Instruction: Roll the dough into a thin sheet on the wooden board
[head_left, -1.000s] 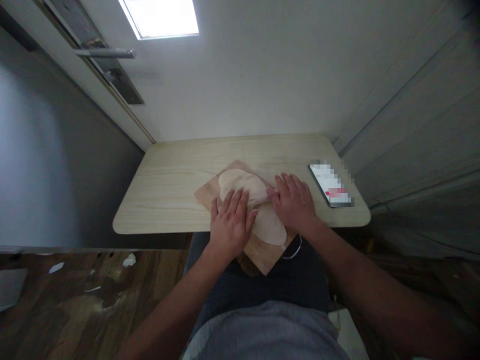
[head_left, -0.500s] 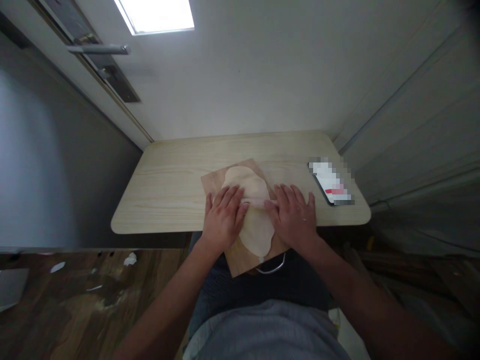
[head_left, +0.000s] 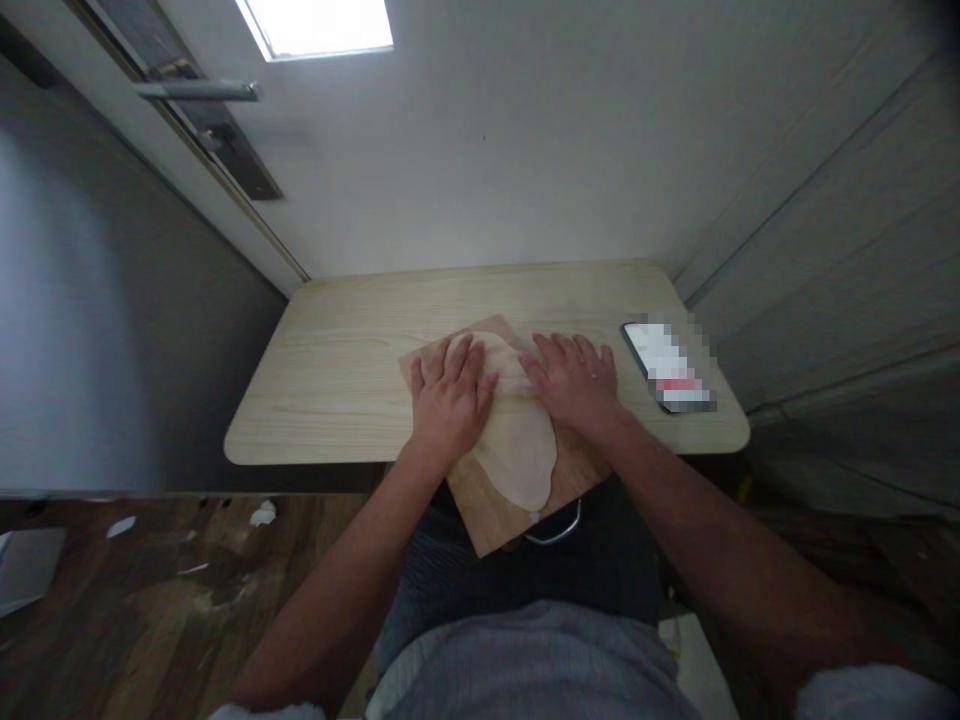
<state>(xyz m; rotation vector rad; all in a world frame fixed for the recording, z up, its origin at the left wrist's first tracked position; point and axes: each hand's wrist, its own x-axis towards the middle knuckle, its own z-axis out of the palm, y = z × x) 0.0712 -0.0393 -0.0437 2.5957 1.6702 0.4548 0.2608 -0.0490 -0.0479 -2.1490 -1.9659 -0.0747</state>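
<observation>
A flat, pale sheet of dough (head_left: 519, 450) lies on a brown wooden board (head_left: 487, 512), whose near corner hangs over the front edge of the light wooden table (head_left: 337, 380). My left hand (head_left: 448, 395) lies palm down on the dough's far left part, fingers stretched out. My right hand (head_left: 574, 385) lies flat on the dough's far right edge and the board, fingers spread. A low ridge in the dough runs between the two hands. I cannot make out whether anything lies under my palms.
A phone (head_left: 667, 365) with a lit screen lies at the table's right end. A thin metal loop (head_left: 559, 532) shows under the board's near corner. A door with a metal handle (head_left: 199, 92) stands at the far left. Scraps litter the wooden floor (head_left: 150, 590).
Both hands have slid away from me along the dough, from its middle to its far part. The board has turned a little, and more bare dough shows near me.
</observation>
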